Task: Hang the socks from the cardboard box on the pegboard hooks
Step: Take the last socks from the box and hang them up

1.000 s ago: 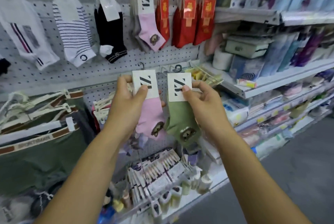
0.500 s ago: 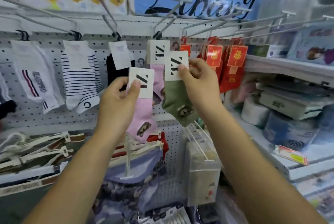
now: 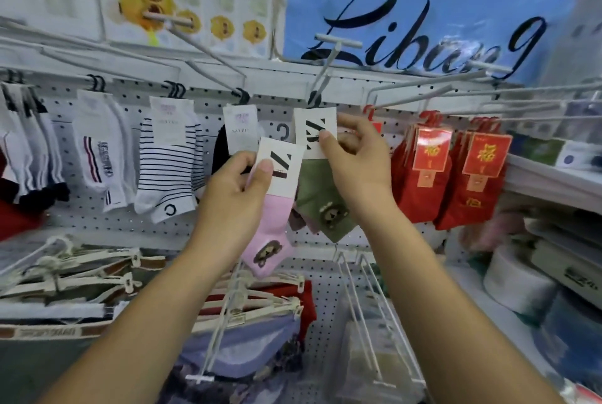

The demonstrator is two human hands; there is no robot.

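The pegboard hook (image 3: 326,69) is a white wire arm that runs from the board out and up toward the camera and ends in a flat price bar. Everything turns on it.

The right hand (image 3: 355,159) is just below the hook's root and a little to its right. It pinches the white header card of the green sock (image 3: 325,205) between thumb and curled fingers. The card's top edge sits right under the black hanger loop (image 3: 314,100) at the hook's root, and the sock's long axis drops straight down from there. I cannot tell whether that loop belongs to this card or to the socks hanging behind it, so this pair may be seated or only held against the stack.

The left hand (image 3: 234,195) is lower and to the left of the hook. It grips the pink sock (image 3: 270,237) by its card, thumb across the front. That card tilts, its top leaning toward the hook, and the toe hangs down.

In my judgement the right hand is the nearer of the 2. The pink pair has to rise and cross rightward to the hook's free end, then slide back along the wire.
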